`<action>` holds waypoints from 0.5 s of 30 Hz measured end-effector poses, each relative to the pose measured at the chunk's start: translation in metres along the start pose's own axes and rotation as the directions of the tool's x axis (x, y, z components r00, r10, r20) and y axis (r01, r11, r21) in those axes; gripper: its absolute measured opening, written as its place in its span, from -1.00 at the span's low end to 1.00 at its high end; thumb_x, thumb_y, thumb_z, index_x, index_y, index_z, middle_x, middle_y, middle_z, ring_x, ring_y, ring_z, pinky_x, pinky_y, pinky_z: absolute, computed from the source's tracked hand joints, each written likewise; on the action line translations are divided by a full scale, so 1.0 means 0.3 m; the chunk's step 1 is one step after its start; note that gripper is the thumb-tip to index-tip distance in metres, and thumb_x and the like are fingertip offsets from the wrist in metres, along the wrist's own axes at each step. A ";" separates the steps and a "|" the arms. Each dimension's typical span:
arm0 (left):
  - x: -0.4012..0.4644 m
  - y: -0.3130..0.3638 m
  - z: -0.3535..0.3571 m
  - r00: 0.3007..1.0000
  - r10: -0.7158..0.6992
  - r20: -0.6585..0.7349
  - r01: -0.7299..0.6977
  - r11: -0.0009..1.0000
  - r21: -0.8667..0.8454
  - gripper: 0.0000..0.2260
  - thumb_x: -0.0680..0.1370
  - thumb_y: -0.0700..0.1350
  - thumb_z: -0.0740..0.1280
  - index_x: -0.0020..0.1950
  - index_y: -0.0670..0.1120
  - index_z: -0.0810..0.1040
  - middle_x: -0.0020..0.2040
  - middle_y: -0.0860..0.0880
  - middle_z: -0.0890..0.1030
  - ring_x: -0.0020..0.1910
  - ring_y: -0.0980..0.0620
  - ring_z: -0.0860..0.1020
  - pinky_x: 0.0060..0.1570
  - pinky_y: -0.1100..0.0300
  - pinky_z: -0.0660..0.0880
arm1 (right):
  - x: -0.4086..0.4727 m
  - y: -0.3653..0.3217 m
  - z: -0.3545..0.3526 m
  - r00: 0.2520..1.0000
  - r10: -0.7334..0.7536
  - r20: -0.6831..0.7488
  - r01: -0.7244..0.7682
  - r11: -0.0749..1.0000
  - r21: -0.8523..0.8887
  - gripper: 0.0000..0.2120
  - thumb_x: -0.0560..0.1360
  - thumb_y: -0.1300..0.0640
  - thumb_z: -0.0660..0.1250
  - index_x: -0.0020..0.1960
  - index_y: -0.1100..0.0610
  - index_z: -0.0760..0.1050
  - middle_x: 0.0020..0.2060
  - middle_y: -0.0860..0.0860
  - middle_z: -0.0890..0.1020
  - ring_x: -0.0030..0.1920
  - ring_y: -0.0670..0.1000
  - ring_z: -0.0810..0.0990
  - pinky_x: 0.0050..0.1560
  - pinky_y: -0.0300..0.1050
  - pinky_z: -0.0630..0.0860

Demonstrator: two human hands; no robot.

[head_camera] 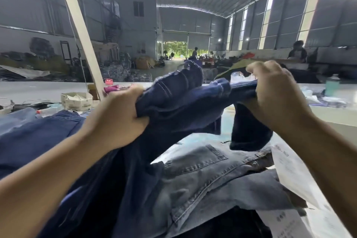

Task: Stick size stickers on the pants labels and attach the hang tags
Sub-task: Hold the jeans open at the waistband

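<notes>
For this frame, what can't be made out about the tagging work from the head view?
- Pants label or size sticker: none visible; the dark blue jeans are bunched between the left hand and right hand.
- Fingers of both hands: curled into the fabric, mostly hidden.
- Printed paper sheets: text blurred, cut off by the right edge.
- White box: lettering too small.

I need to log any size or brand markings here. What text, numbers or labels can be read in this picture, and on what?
None can be read.
Small carton: dark printed band, too blurred.
Paper sheets: handwriting and print, too blurred.
Dark blue pants: no label text visible.
</notes>
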State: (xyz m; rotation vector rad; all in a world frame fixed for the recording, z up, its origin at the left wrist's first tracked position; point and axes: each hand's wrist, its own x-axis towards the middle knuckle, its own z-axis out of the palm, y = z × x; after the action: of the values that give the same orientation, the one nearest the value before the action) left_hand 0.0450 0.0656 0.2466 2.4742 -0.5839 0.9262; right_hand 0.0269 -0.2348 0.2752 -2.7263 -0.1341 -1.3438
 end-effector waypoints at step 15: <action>-0.017 0.048 0.006 0.853 -0.102 0.512 0.153 0.986 -0.060 -0.28 0.07 0.67 0.23 -0.02 0.19 0.49 -0.11 0.18 0.61 -0.15 0.22 0.57 -0.05 0.10 0.53 | -0.104 -0.052 0.075 0.718 -0.290 0.632 0.022 0.918 0.396 -0.90 0.52 0.19 0.34 -0.02 0.03 0.60 -0.18 -0.10 0.66 -0.14 -0.03 0.61 -0.10 -0.06 0.54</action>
State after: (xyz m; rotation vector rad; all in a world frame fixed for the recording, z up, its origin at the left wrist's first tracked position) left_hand 0.0349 0.0539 0.2453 2.6280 -0.5998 0.1713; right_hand 0.0237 -0.2175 0.2375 -2.7540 -0.6188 -0.2004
